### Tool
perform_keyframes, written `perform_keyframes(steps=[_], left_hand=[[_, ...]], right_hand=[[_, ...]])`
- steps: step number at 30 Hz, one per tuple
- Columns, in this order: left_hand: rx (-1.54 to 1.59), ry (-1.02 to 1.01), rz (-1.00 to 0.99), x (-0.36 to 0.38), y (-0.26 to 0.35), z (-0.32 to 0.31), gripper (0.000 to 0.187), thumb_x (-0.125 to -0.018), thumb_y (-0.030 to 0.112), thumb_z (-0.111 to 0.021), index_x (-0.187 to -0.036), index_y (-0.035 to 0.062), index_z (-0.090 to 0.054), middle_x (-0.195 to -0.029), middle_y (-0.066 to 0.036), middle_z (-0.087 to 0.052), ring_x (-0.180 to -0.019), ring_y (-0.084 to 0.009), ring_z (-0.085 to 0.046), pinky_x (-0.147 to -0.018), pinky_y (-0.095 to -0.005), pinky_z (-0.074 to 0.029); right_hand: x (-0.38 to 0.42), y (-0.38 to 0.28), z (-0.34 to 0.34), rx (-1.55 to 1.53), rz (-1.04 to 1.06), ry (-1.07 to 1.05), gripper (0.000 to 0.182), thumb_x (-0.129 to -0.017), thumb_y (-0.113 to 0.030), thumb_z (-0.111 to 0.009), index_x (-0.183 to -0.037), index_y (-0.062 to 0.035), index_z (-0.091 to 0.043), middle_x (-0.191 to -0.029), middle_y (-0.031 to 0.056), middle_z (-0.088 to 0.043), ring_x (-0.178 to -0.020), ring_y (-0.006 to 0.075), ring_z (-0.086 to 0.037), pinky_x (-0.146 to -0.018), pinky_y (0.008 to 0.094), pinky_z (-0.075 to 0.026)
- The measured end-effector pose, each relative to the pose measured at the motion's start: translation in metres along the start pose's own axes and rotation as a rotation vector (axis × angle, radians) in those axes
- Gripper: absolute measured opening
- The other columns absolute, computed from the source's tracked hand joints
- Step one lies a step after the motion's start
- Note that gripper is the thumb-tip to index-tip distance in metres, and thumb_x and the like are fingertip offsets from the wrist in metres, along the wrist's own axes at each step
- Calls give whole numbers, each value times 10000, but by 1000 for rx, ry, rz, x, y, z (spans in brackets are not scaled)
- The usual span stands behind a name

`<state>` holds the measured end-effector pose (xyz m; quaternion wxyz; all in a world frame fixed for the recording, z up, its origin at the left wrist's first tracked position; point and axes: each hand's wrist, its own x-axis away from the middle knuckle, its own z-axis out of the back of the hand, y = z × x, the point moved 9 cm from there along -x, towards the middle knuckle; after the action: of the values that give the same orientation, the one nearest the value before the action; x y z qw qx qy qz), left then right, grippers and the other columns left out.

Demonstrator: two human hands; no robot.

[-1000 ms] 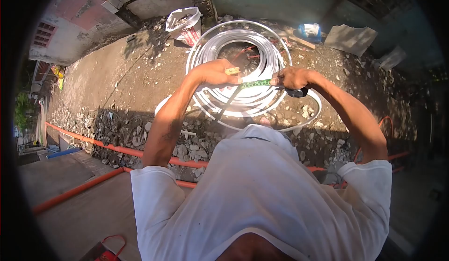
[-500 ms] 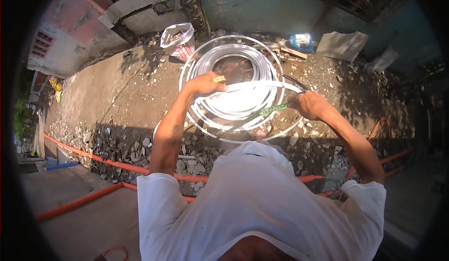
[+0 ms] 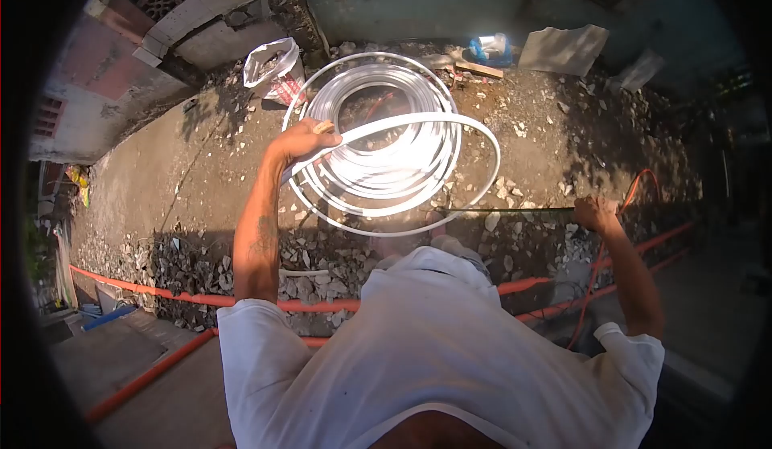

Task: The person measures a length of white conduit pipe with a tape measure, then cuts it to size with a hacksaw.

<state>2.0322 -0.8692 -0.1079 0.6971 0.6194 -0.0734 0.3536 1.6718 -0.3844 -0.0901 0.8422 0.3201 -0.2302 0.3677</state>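
A large coil of white flexible pipe (image 3: 438, 176) lies on the dirt ground in front of me. My left hand (image 3: 307, 142) is closed around a raised length of this pipe at the coil's left side. A small tan piece (image 3: 324, 127) sticks out by the thumb. From that hand the pipe arcs right in a wide loop and curves back to the coil. Well to the right, my right hand (image 3: 597, 213) is closed on one end of a long thin strip (image 3: 515, 209), seen nearly edge-on and dark. It stretches left toward the coil's lower edge.
A white sack (image 3: 275, 71) stands behind the coil, near the wall. Farther right are a blue container (image 3: 490, 49) and a flat board (image 3: 564, 49). Broken stones (image 3: 217, 268) and an orange pipe (image 3: 185, 296) run across the ground near my body.
My right hand has left the pipe loop and moved right with the strip, whose green face showed before. The loop now hangs free on the right; my left hand still holds the pipe.
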Motion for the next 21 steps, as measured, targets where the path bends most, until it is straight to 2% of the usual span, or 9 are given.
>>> perform_keyframes(steps=[5, 6, 9, 10, 13, 14, 17, 20, 21], left_hand=[[-143, -19, -60, -7, 8, -5, 247, -828, 221, -699, -948, 4, -693, -729, -59, -653, -608, -134, -586, -544, -288, -453], [-153, -19, -58, -10, 2, -4, 249, -828, 227, -700, -942, 5, -693, -733, -60, -654, -614, -134, -587, -546, -289, -452], [-133, -41, -41, -10, -3, -5, 251, -823, 234, -706, -921, 4, -689, -735, -65, -652, -625, -133, -587, -547, -290, -451], [-118, -49, -30, -8, -3, -5, 251, -822, 235, -708, -914, 2, -687, -735, -68, -651, -627, -132, -587, -546, -289, -451], [-51, 29, -65, -2, -7, 5, 240, -822, 226, -710, -892, -1, -675, -718, -64, -640, -610, -135, -582, -542, -285, -450], [-51, 58, -65, 3, -6, 8, 238, -825, 223, -708, -889, -4, -671, -711, -62, -636, -605, -137, -580, -540, -284, -449], [-57, 61, -74, 12, 0, 2, 234, -832, 214, -704, -882, -10, -662, -697, -59, -627, -596, -140, -577, -535, -280, -447], [-82, -15, -66, 18, 3, -5, 250, -842, 219, -690, -874, -27, -654, -703, -66, -635, -597, -147, -582, -545, -293, -456], [-124, -20, -67, 20, 4, -8, 258, -839, 230, -691, -873, -23, -656, -714, -69, -639, -615, -150, -587, -561, -299, -458]], right_hand=[[5, 30, -14, 4, -64, -20, 273, -826, -288, -552, -980, -139, -721, -1007, 141, -700, -980, 338, -670, -771, 454, -537], [16, 31, -9, -65, -85, -79, 353, -809, -335, -618, -1093, -136, -681, -1085, 137, -679, -1049, 338, -640, -835, 461, -524], [34, 35, -13, -93, -54, -108, 529, -771, -377, -682, -1244, -161, -584, -1169, 135, -648, -1097, 352, -611, -895, 459, -505], [29, 41, -31, -89, -14, -154, 910, -686, -449, -763, -1436, -131, -357, -1207, 202, -615, -1119, 363, -596, -928, 469, -489], [22, 55, -85, -122, -58, -278, 1211, -574, -521, -830, -1498, -72, -189, -1339, 261, -510, -1214, 373, -537, -995, 474, -458], [21, 59, -107, -264, -91, -377, 1385, -507, -528, -861, -1506, -18, -48, -1341, 337, -467, -1237, 421, -500, -1018, 472, -433], [48, 30, -112, -410, 34, -301, 1253, -582, -488, -845, -1490, 22, -148, -1057, 252, -662, -1045, 387, -625, -872, 426, -497], [51, -47, -68, -900, 399, -22, 900, -694, -455, -808, -1361, 20, -434, -902, 145, -695, -848, 296, -660, -741, 377, -509], [46, -77, -58, -1204, 438, -86, 664, -756, -423, -772, -1214, 1, -545, -873, 101, -682, -786, 245, -634, -703, 360, -497]])
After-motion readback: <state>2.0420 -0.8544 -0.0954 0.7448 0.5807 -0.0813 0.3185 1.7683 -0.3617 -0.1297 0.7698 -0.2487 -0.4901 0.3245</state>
